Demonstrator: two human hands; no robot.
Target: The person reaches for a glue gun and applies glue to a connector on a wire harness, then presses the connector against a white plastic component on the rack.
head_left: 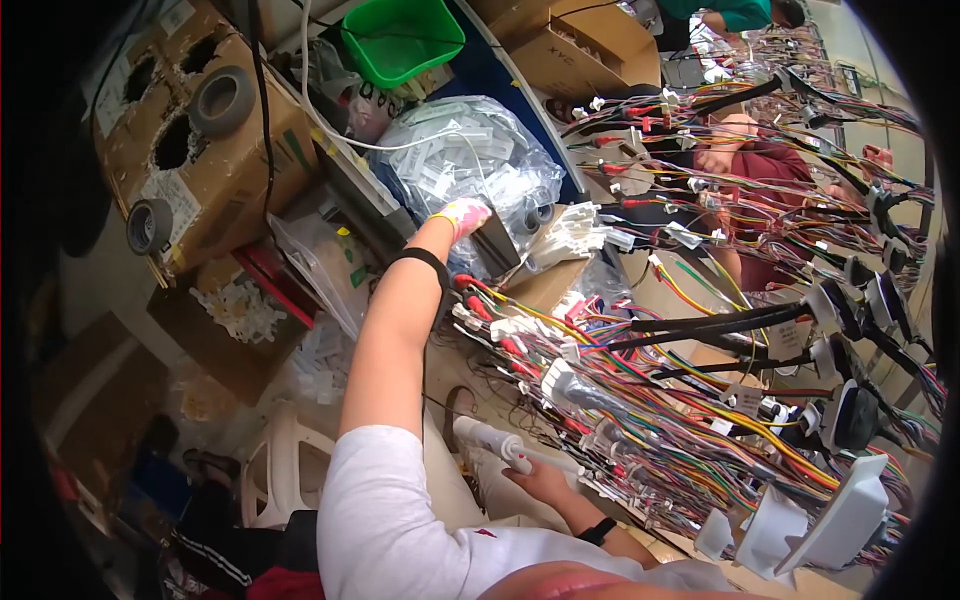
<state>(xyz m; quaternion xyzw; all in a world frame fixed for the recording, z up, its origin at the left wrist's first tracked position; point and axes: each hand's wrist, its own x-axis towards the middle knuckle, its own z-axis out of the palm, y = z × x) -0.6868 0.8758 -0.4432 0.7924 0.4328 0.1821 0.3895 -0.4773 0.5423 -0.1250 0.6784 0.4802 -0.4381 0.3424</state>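
Observation:
My left hand [464,215], in a pink-and-white glove, reaches far out over the work surface. Its fingers are closed at the upper end of a dark flat rectangular object [493,242]. A thin white cable runs down toward that object. Just beyond lies a clear plastic bag [460,150] full of white connector parts, and a bundle of white strips [570,236] is to the right. Low in the middle, my bare right hand [543,482] is closed round a white cylindrical tool [490,438], whose exact kind I cannot make out. Both arms wear black bands.
Dense multicoloured wire harnesses [680,420] with connectors hang along the right side. A cardboard box [215,130] with tape rolls stands at left; a green bin [402,40] is at the back. A white plastic stool [285,465] stands lower left. Other people sit beyond the wires.

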